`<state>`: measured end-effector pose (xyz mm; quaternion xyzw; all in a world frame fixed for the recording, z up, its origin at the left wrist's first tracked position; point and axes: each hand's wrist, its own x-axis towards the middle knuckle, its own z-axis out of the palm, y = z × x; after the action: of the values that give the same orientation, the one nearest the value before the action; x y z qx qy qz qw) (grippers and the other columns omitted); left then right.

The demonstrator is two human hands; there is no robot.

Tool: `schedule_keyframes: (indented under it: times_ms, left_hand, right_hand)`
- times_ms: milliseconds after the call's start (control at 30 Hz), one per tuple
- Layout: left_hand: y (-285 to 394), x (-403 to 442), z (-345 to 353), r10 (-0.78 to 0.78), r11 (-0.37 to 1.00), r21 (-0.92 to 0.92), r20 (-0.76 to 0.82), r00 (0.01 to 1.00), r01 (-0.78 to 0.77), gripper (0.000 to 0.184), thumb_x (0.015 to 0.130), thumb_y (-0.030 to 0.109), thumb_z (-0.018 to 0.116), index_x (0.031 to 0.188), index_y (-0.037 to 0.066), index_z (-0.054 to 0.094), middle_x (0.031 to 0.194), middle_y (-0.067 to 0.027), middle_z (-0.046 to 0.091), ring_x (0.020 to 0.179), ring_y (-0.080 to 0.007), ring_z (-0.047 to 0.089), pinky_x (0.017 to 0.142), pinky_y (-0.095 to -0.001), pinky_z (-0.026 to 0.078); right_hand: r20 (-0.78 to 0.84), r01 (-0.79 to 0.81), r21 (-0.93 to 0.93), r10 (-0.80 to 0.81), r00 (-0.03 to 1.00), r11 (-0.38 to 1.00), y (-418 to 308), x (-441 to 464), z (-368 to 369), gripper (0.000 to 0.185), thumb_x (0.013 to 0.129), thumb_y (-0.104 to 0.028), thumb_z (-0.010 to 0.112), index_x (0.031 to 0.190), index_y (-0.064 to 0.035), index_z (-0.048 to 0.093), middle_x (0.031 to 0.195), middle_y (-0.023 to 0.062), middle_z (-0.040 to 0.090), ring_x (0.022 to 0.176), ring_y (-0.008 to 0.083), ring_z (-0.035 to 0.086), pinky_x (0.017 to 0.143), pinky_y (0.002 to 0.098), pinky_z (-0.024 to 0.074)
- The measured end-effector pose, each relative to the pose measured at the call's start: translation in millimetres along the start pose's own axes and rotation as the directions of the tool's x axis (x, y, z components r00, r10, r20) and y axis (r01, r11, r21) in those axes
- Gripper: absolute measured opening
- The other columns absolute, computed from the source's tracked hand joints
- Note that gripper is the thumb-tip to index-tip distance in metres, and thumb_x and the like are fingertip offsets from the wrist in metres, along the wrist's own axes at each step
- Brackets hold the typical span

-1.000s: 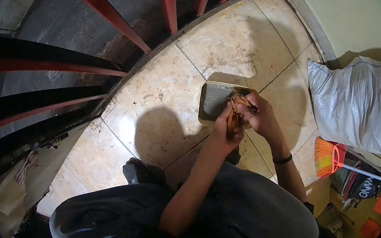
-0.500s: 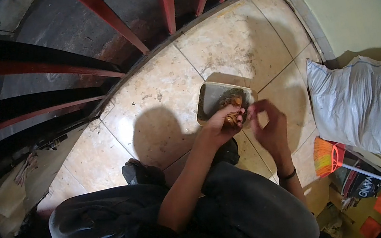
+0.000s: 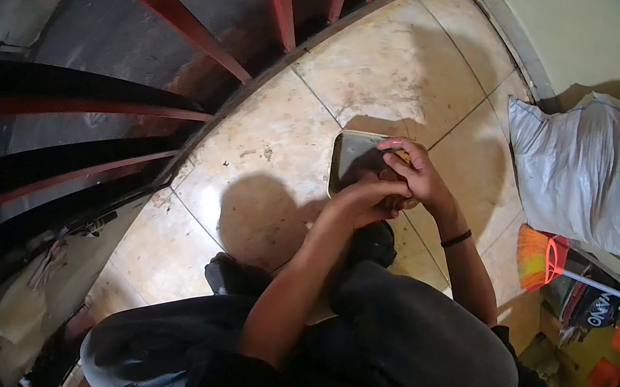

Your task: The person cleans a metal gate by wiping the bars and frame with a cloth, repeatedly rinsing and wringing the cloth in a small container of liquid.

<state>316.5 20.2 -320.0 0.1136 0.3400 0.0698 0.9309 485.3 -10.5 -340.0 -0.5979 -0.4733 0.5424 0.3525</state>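
While tray [image 3: 332, 167] sits on floor [image 3: 260, 121], grey inside, left hand [image 3: 370, 198] reaches over near edge, grip hidden; orange-brown item [image 3: 402, 156] shows at tray's right end; right hand [image 3: 412, 172] curled beside it, hold unclear; far right, white sack [image 3: 587, 162], contents hidden.

Wide-angle view, corners vignetted to black, railing base [image 3: 266, 77] bowed by lens distortion, whitish glare on tiled floor [image 3: 204, 200], rounded dark shadow [image 3: 257, 213] beside it, trousers [image 3: 428, 331] dimly lit.

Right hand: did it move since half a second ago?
Yes: against the floor line, the right hand went forward and left, partly over the tray.
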Motion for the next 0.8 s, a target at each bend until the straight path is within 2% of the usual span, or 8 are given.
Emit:
schedule_keyframes:
  times_ms: [33, 100, 267, 400, 467, 600, 700, 800]
  left_hand:
    - [7, -5, 4, 0.007, 0.991, 0.133, -0.085, 0.996, 0.005, 0.025, 0.087, 0.012, 0.073, 0.105, 0.006, 0.058, 0.085, -0.0047, 0.062, 0.076, -0.0143, 0.064, 0.057, -0.0300, 0.049]
    - [10, -7, 13, 0.061, 0.980, 0.199, -0.232, 0.971, -0.014, 0.025, 0.084, 0.011, 0.074, 0.102, 0.005, 0.058, 0.082, -0.0052, 0.062, 0.076, -0.0160, 0.064, 0.059, -0.0317, 0.050]
    - [27, 13, -22, -0.101, 0.958, 0.276, 0.070, 0.992, 0.078, 0.018, 0.085, 0.015, 0.069, 0.099, 0.006, 0.063, 0.082, -0.0047, 0.063, 0.073, -0.0148, 0.063, 0.062, -0.0301, 0.051]
    - [32, 10, -11, -0.140, 0.888, 0.455, 0.141, 0.980, 0.061, 0.019, 0.081, 0.013, 0.072, 0.095, 0.004, 0.064, 0.077, -0.0062, 0.064, 0.067, -0.0148, 0.062, 0.058, -0.0293, 0.051]
    - [35, 18, -1, -0.143, 0.641, 0.766, 0.057, 0.988, 0.049, 0.025, 0.073, 0.010, 0.074, 0.094, -0.001, 0.065, 0.069, -0.0103, 0.064, 0.062, -0.0152, 0.062, 0.057, -0.0298, 0.052]
    - [34, 25, 6, -0.035, 0.449, 0.872, -0.199, 0.979, 0.194, 0.043, 0.071, 0.007, 0.070, 0.110, -0.009, 0.062, 0.068, -0.0172, 0.066, 0.065, -0.0230, 0.069, 0.064, -0.0363, 0.056]
    - [11, 50, -8, 0.198, -0.097, 0.993, -0.049, 0.979, 0.070, 0.066, 0.073, 0.005, 0.068, 0.131, -0.018, 0.047, 0.084, -0.0250, 0.071, 0.082, -0.0336, 0.074, 0.076, -0.0430, 0.058]
    - [3, 44, -11, 0.244, -0.149, 0.988, 0.068, 0.967, -0.032, 0.084, 0.075, 0.019, 0.079, 0.134, -0.020, 0.033, 0.106, -0.0300, 0.069, 0.109, -0.0452, 0.067, 0.088, -0.0489, 0.058]
  right_hand:
    - [-0.077, 0.167, -0.203, -0.186, 0.980, 0.965, -1, 3, 2, 0.019, 0.104, -0.015, 0.058, 0.118, -0.0023, 0.063, 0.111, 0.0050, 0.065, 0.102, 0.0140, 0.062, 0.091, 0.0288, 0.0499]
    - [-0.117, -0.014, -0.147, -0.004, 0.993, 0.989, -5, -9, 2, 0.021, 0.105, -0.013, 0.055, 0.123, -0.0022, 0.061, 0.118, 0.0087, 0.065, 0.109, 0.0170, 0.061, 0.094, 0.0308, 0.0494]
    - [0.158, 0.393, -0.439, -0.361, 0.919, 0.808, -50, -33, -7, 0.058, 0.086, -0.012, 0.073, 0.139, -0.0020, 0.050, 0.124, 0.0185, 0.060, 0.114, 0.0376, 0.060, 0.098, 0.0416, 0.0500]
    - [0.215, 0.338, -0.546, -0.261, 0.941, 0.767, -49, -36, -4, 0.075, 0.075, -0.013, 0.082, 0.140, -0.0007, 0.047, 0.121, 0.0212, 0.058, 0.110, 0.0416, 0.061, 0.090, 0.0477, 0.0544]
    - [0.233, 0.356, -0.607, -0.269, 0.934, 0.710, -41, -29, -9, 0.075, 0.075, -0.015, 0.083, 0.140, -0.0014, 0.047, 0.118, 0.0212, 0.059, 0.107, 0.0415, 0.063, 0.086, 0.0474, 0.0554]
    - [0.237, 0.281, -0.803, -0.151, 0.960, 0.525, -17, -18, -5, 0.055, 0.082, -0.013, 0.073, 0.132, -0.0021, 0.052, 0.104, 0.0214, 0.065, 0.093, 0.0398, 0.067, 0.070, 0.0469, 0.0564]
    - [0.236, 0.244, -0.877, -0.070, 0.969, 0.414, -13, -19, 0, 0.045, 0.085, -0.011, 0.066, 0.128, -0.0025, 0.054, 0.096, 0.0203, 0.067, 0.084, 0.0377, 0.068, 0.064, 0.0473, 0.0553]
    - [0.243, 0.265, -0.875, -0.104, 0.964, 0.406, -1, -20, 0, 0.041, 0.085, -0.011, 0.065, 0.124, -0.0038, 0.057, 0.088, 0.0175, 0.068, 0.075, 0.0363, 0.068, 0.061, 0.0480, 0.0547]
